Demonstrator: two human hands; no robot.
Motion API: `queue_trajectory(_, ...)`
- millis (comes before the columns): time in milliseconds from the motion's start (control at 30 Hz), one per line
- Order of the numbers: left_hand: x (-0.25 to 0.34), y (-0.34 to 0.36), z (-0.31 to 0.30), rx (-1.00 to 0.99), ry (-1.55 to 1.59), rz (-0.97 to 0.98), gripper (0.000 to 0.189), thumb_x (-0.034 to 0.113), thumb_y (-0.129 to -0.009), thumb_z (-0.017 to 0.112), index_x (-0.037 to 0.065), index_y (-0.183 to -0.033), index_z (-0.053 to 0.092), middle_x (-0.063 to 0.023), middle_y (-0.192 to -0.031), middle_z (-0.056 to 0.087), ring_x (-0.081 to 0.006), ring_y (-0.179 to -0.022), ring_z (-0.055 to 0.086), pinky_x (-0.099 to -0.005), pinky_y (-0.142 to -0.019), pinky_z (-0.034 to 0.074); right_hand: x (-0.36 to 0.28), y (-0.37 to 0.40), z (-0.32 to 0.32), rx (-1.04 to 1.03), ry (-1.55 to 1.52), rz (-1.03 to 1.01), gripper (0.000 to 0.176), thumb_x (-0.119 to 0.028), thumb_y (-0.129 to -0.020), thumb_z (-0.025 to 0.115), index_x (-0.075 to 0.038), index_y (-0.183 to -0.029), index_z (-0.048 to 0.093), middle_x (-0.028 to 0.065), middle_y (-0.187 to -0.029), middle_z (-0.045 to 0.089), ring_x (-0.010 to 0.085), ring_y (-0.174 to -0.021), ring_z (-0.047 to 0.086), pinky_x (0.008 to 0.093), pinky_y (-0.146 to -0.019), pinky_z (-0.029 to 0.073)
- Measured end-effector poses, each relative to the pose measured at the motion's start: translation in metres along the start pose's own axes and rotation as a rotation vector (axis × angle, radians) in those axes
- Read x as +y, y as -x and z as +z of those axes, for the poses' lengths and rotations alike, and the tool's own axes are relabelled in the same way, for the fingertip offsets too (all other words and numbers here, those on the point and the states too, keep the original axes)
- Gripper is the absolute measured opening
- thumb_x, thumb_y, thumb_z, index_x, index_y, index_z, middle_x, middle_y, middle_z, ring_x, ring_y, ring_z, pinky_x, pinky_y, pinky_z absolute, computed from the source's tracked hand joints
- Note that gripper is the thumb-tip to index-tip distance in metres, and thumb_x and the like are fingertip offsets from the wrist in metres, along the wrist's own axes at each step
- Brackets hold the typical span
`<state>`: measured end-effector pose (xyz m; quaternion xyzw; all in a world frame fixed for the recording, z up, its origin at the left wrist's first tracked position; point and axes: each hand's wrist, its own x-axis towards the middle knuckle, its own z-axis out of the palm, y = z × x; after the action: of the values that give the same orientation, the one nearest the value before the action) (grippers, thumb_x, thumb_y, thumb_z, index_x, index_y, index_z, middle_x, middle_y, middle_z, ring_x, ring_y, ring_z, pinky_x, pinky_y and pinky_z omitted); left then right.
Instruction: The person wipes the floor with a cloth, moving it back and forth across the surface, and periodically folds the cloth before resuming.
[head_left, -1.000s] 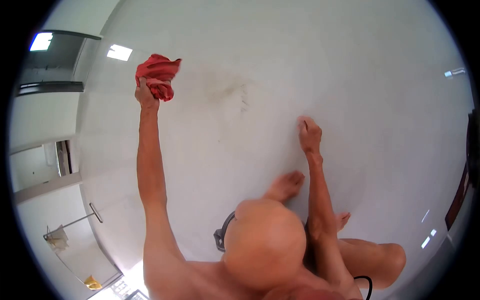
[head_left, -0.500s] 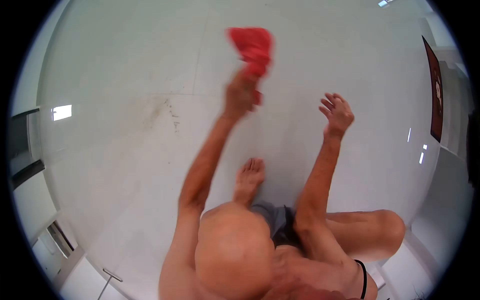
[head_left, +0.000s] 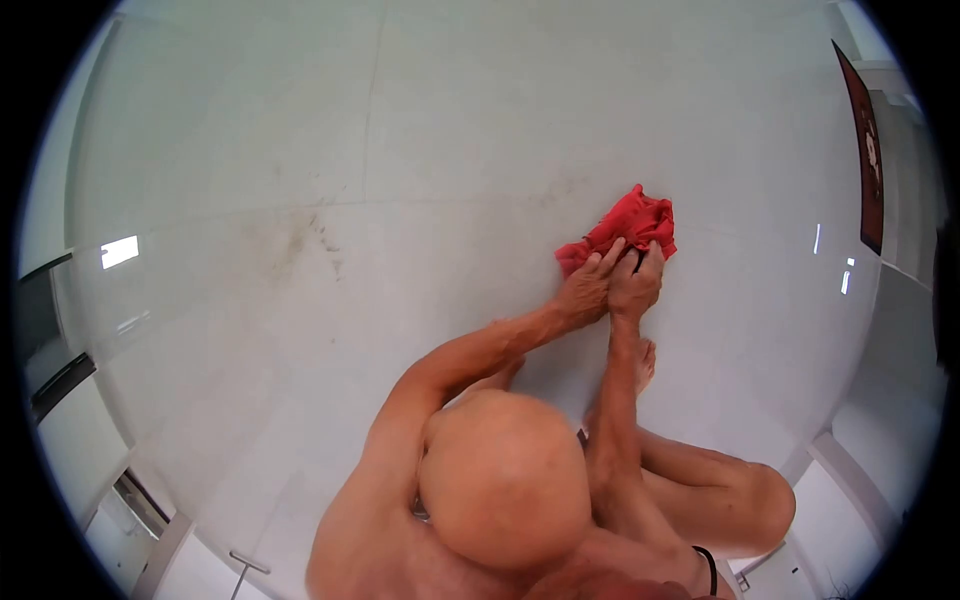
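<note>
A crumpled red cloth (head_left: 640, 215) lies bunched on the pale, glossy floor (head_left: 460, 260), in front of my feet and a little to the right. My left hand (head_left: 585, 287) grips the cloth's near left part, fingers curled over its edge. Right beside it, touching, my right hand (head_left: 636, 285) has its fingers closed on the near right part of the same cloth. Some fingertips are tucked into the folds and hidden.
Brownish dirt marks (head_left: 300, 240) stain the floor to the left, and a fainter smudge (head_left: 560, 190) is just beyond the cloth. A dark red mat or panel (head_left: 865, 150) stands at the right edge. White cabinets (head_left: 75, 430) line the left side.
My left hand has brought the red cloth from the upper middle down and to the right onto the floor. My right hand, spread and holding nothing before, has closed on it.
</note>
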<state>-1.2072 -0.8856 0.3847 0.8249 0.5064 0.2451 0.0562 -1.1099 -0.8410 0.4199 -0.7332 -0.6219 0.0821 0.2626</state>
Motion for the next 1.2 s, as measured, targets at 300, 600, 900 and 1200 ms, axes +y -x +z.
queue_trajectory(300,-0.082,0.002,-0.053,0.14,0.133,-0.366,0.065,0.022,-0.093,0.069,0.004,-0.153,0.054,-0.0172,-0.161,0.05,-0.0353,-0.163,0.025,-0.0505,-0.117,0.031,-0.105,-0.031,0.073,-0.156,-0.034,-0.263,0.052,-0.025,-0.1,0.059,0.009,-0.14,0.062,0.0293,-0.154,0.057,0.0477,-0.147,0.047,0.0589,-0.124,0.031)
queue_trajectory(600,-0.148,0.121,-0.139,0.127,-0.174,-0.914,0.083,0.038,-0.096,0.07,0.011,-0.167,0.035,-0.0143,-0.173,0.032,-0.035,-0.165,0.016,-0.053,-0.12,0.024,-0.267,0.061,0.137,-0.483,-0.181,-0.761,0.061,-0.029,-0.101,0.059,0.008,-0.149,0.055,0.0278,-0.158,0.051,0.0448,-0.152,0.039,0.0627,-0.126,0.023)
queue_trajectory(900,-0.083,0.223,-0.133,0.135,-0.269,-1.123,0.086,0.041,-0.098,0.07,0.012,-0.169,0.031,-0.0143,-0.176,0.026,-0.0377,-0.166,0.012,-0.0571,-0.121,0.023,-0.26,0.168,0.103,-0.732,-0.091,-0.987,0.064,-0.033,-0.102,0.06,0.005,-0.153,0.053,0.0245,-0.165,0.044,0.0413,-0.157,0.033,0.0666,-0.126,0.02)
queue_trajectory(1200,-0.097,0.139,-0.11,0.119,-0.117,-0.828,0.072,0.033,-0.099,0.066,0.007,-0.162,0.043,-0.0158,-0.166,0.042,-0.0405,-0.161,0.023,-0.0567,-0.111,0.034,-0.206,0.086,0.1,-0.5,0.102,-0.865,0.057,-0.03,-0.1,0.061,0.001,-0.147,0.06,0.0188,-0.158,0.055,0.0362,-0.15,0.045,0.0636,-0.118,0.031)
